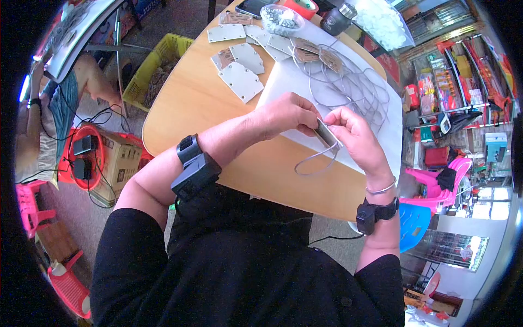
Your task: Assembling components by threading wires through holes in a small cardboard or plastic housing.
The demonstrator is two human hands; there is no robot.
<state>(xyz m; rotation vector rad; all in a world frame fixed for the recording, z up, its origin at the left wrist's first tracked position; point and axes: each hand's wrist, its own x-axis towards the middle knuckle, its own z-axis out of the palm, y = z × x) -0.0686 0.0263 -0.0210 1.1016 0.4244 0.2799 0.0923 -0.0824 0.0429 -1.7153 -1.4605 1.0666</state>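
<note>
My left hand (pixel 297 113) is closed on one end of a small flat grey plate (pixel 327 135), held tilted over the table. My right hand (pixel 355 137) pinches at the plate's other side, thumb and forefinger together; whatever lies between those fingertips is hidden. A thin grey cord (pixel 316 173) hangs in a loop under the plate. Beyond my hands, a tangle of the same cord (pixel 348 92) spreads over a white sheet (pixel 280 98). To the left lie several pale plates with corner holes (pixel 240 82), among brown patterned pieces (pixel 306 50).
At the table's (pixel 180 114) far edge are a clear tub (pixel 281 19) of small grey parts, orange tape (pixel 303 6), a dark bottle (pixel 338 19) and a heap of white pieces (pixel 381 24). A yellow crate (pixel 158 68) stands at left, near another person (pixel 52 120).
</note>
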